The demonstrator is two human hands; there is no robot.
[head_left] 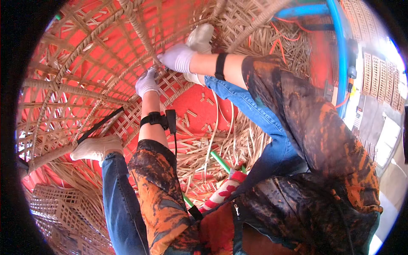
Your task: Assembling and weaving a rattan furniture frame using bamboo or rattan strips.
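A large openwork rattan frame [91,100], with wrapped ribs and woven strips, spreads before me. My left hand [147,82], in a white glove, is closed at the weave near the middle, its fingertips on the joint of several ribs. Just to the right and a little farther off, my right hand [177,58], also gloved, is closed with its fingers pointing left onto the same joint. Something small and dark shows between the two hands, too hidden to name. A black strap [101,124] lies along a rib left of my left forearm.
Cut rattan strips [204,148] litter the red floor [199,106]. My shoes [97,148] stand against the frame. A blue pipe stand [340,55] is at right, near orange cords. Woven baskets [63,212] sit lower left. A patterned red-and-white cloth roll [221,193] lies by my lap.
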